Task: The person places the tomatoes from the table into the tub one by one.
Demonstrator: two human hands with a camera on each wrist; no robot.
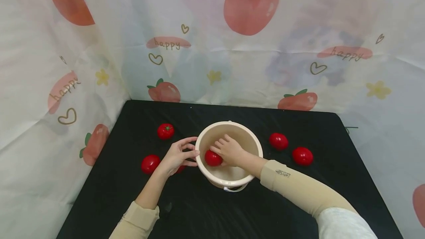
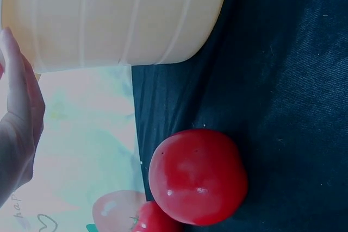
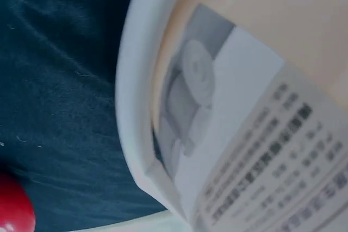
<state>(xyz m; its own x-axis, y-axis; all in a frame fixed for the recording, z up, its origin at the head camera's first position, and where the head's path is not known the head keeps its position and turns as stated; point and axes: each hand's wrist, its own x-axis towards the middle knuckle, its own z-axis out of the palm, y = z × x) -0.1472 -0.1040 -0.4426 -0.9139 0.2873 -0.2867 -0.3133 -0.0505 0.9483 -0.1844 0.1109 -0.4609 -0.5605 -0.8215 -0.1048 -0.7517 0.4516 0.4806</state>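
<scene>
Tabletop (image 1: 232, 213) | tomato (image 1: 212, 159) in bucket (image 1: 246, 137), against loose right hand (image 1: 230, 151), grip unclear | left hand (image 1: 176, 156) splayed against bucket

Bucket (image 1: 245, 141) common to all three views

The head view is evenly lit, the wrist views dimmer and bluish, the label (image 3: 261, 139) seemingly blurred.

Fruit-printed pale backdrop (image 1: 206, 21), black table (image 1: 229, 215)
</scene>
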